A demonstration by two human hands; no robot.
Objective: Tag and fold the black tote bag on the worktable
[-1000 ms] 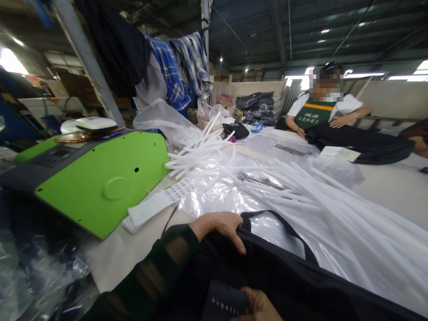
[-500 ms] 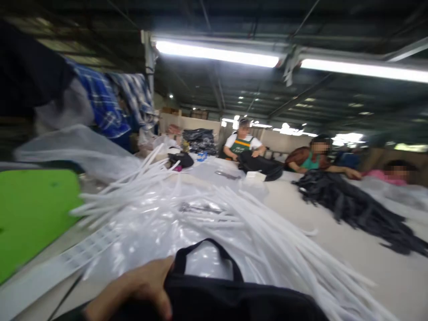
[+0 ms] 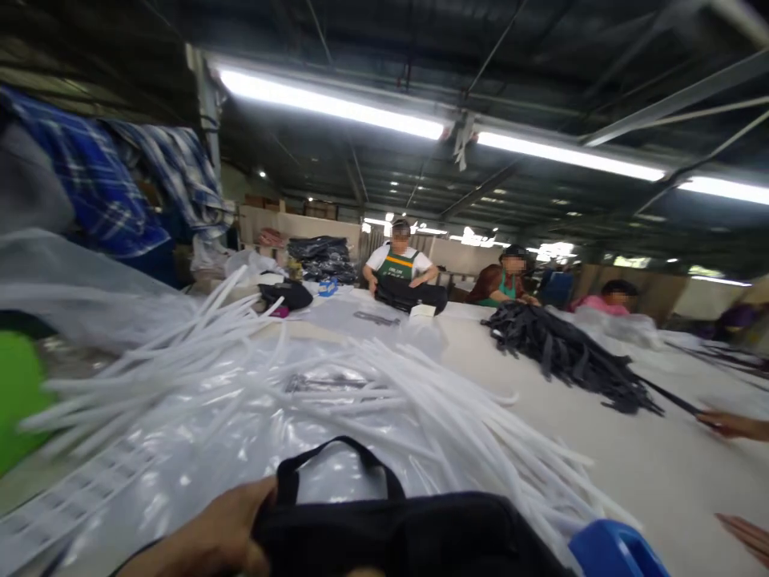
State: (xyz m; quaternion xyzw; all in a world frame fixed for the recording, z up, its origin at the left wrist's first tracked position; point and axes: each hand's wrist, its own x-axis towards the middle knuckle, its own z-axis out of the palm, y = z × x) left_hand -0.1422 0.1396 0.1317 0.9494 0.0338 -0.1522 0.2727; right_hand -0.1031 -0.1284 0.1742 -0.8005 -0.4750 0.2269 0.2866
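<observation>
A black fabric bag with a looped carry handle fills the bottom middle of the view, close to me. My left hand grips its upper left corner, beside the foot of the handle. Only a sliver of skin shows at the bottom edge in front of the bag; whose fingers these are I cannot make out. Beyond the bag, long white tubes or strips lie over clear plastic sheeting on the table. A blue plastic object stands just right of the bag.
At right, another person's hand holds a black strap leading to a pile of black straps; another hand shows below. Co-workers sit across the pale table, one handling a black item. A green panel stands left.
The view has turned right, so the surroundings shift left. The blue object and another person's hands at right have come into sight. My left hand stays on the bag.
</observation>
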